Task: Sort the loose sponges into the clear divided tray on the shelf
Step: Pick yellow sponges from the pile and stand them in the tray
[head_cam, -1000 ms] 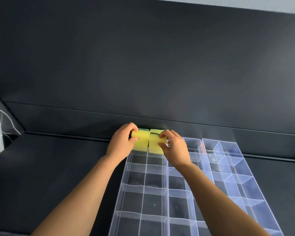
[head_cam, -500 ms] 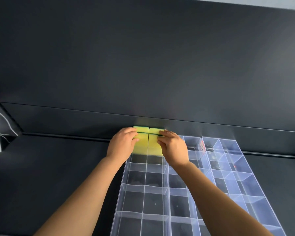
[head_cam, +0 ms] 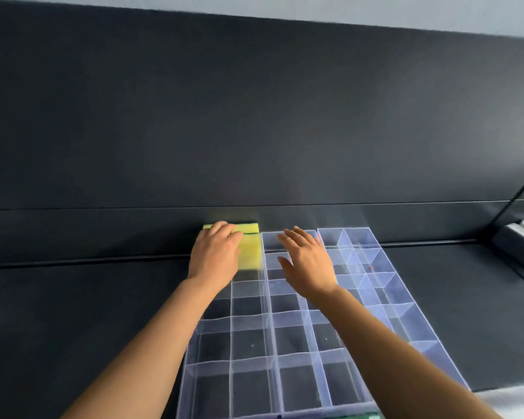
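- Sponges (head_cam: 250, 247): we see yellow sponge with a thin dark green edge on its far side, standing in the far-left corner of the clear divided tray (head_cam: 297, 334), hard against the dark back wall (head_cam: 254, 116).
- We cannot tell whether this is one sponge or two set side by side, because the left hand (head_cam: 215, 255) covers the left part.
- The left hand lies on top of the sponge with its fingers curled down over the far edge; it presses or rests there, and we cannot tell whether the fingers truly pinch it.
- The right hand (head_cam: 307, 263) floats above the far compartments of the next column, just beside the sponge but apart from it, with fingers spread wide and nothing in them. It is slightly blurred.
- The tray sits on the dark shelf (head_cam: 73, 313), its long side running away from us toward the wall, and its grid of compartments looks bare apart from the corner with the sponge.
- Both bare forearms reach in from the near edge, the right one crossing over the tray.
- A grey object (head_cam: 515, 247) lies at the far right of the shelf, well apart from the tray; we cannot make out what it is.
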Demonstrator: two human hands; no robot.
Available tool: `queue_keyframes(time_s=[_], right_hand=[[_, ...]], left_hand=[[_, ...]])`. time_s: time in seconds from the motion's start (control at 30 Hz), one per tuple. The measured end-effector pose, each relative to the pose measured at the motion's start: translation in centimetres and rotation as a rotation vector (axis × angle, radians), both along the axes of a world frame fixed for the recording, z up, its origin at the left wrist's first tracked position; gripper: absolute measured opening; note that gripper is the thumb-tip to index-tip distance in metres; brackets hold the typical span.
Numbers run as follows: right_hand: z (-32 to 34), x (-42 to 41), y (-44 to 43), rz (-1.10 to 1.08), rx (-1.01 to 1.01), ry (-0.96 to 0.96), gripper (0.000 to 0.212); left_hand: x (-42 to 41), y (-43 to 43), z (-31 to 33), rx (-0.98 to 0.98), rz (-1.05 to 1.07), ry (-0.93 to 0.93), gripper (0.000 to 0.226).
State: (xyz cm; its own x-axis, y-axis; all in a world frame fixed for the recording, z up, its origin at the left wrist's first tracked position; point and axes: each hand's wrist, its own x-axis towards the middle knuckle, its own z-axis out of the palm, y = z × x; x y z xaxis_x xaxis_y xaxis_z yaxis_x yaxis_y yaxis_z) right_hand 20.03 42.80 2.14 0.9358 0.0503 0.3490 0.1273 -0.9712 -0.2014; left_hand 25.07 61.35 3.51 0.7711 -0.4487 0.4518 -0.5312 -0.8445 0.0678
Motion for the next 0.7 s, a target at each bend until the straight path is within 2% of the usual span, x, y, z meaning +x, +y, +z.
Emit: queue_keyframes(time_s=[0.17,0.57,0.7], right_hand=[[0.4,-4.4,-5.2,-0.135,-0.045,0.005,0.046],[1.2,-19.4,-21.6,-0.413,-0.107,0.134,0.045],[1.3,-23.9,-26.6,-0.463,-0.104,0.157,0.045]], left_hand=[[-2.2,-5.3,0.5,0.061,-0.121,-0.023,0.040],[-12.3,-22.6,-0.1,0.071,-0.299,0.055,0.036],[-16.3,-28.2,-0.2,0.042,-0.336,0.113,0.028]])
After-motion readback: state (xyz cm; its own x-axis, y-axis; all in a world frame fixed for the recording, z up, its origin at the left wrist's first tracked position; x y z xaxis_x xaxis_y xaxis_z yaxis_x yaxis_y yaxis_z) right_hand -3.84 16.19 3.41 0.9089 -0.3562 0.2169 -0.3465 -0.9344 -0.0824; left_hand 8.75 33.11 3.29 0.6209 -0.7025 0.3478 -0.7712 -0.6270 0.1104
